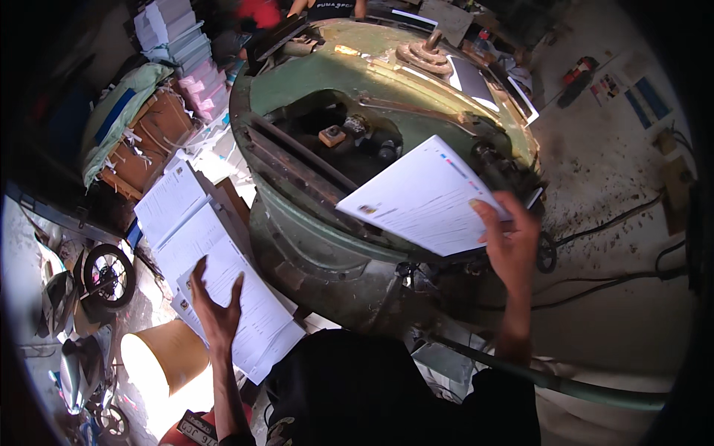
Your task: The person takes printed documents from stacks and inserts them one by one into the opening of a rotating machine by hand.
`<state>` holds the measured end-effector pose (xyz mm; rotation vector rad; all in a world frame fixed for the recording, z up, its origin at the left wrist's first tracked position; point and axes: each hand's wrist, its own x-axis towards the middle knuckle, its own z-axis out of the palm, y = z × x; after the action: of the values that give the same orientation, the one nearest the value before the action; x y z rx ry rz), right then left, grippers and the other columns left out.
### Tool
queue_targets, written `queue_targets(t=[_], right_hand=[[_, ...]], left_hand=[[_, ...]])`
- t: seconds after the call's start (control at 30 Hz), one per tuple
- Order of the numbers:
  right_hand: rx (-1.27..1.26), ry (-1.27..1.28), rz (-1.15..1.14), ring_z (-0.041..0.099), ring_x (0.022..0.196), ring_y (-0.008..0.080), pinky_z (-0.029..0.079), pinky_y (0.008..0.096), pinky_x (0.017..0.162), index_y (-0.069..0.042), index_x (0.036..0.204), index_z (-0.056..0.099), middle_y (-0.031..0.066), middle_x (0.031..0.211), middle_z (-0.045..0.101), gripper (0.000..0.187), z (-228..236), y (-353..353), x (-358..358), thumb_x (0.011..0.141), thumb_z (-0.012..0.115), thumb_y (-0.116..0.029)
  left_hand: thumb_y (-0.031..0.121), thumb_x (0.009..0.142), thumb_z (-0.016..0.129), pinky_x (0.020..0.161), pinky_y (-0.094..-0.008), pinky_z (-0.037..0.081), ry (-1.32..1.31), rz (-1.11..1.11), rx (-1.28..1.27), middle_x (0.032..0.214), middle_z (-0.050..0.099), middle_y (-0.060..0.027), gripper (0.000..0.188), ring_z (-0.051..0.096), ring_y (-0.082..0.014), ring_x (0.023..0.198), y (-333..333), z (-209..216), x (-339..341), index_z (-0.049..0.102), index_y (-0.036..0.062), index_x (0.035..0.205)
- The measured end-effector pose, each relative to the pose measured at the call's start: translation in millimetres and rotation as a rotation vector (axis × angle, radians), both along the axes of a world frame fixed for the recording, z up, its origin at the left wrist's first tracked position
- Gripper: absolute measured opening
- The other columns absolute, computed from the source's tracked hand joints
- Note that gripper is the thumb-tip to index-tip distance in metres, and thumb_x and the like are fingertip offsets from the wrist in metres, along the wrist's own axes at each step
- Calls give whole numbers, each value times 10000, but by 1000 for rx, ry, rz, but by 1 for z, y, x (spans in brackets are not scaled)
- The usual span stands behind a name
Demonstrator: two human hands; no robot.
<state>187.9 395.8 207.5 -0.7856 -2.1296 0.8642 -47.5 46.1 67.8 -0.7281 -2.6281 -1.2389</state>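
Workshop floor [617,193] is grimy on my right, sunlit in patches on the left. From my feed I count one round green machine [349,70], one little brown block [331,136] in its top recess [301,119], one tan drum [178,353]. Right hand [513,232] pinches printed paper [420,197] over the machine's near edge, can't tell how many sheets. Left hand [216,301] is spread over overlapping paper piles [199,234], can't tell if touching.

I see white ptd paper [416,197] w/ colour marks, held up tilted; overlapping paper piles [204,236], also ptd, at its 8 o'clk.
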Motion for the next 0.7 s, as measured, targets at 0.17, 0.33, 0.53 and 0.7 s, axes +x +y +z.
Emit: queue_targets(t=[0.17,0.33,0.53,0.7], right_hand=[[287,-46,-63,647,616,164,496,309,573,19,944,691,154,779,699,195,15,11,-2,913,723,-171],[272,-74,-80,672,680,198,516,336,662,36,948,686,181,805,702,193,13,15,-11,910,716,-151],[323,-104,-29,688,707,279,512,352,670,30,953,688,208,841,695,185,6,17,-27,912,702,-150],[353,-185,-12,656,751,420,502,408,625,13,938,689,231,848,681,166,-2,24,-35,907,698,-149]], left_hand=[[538,657,878,1033,-596,367,129,354,-268,1304,503,-292,1049,478,-463,1220,-90,-85,-66,405,-22,1407],[645,643,830,1005,-539,302,-214,460,-516,1167,628,-158,936,536,-340,1145,-67,-73,-64,528,50,1300],[607,683,823,964,-516,308,22,519,-413,1084,648,-106,787,557,-313,1095,-69,-81,-60,566,96,1224],[484,773,807,987,-571,344,-89,459,-258,1111,643,-133,680,543,-346,1152,-87,-86,-57,544,59,1235]])
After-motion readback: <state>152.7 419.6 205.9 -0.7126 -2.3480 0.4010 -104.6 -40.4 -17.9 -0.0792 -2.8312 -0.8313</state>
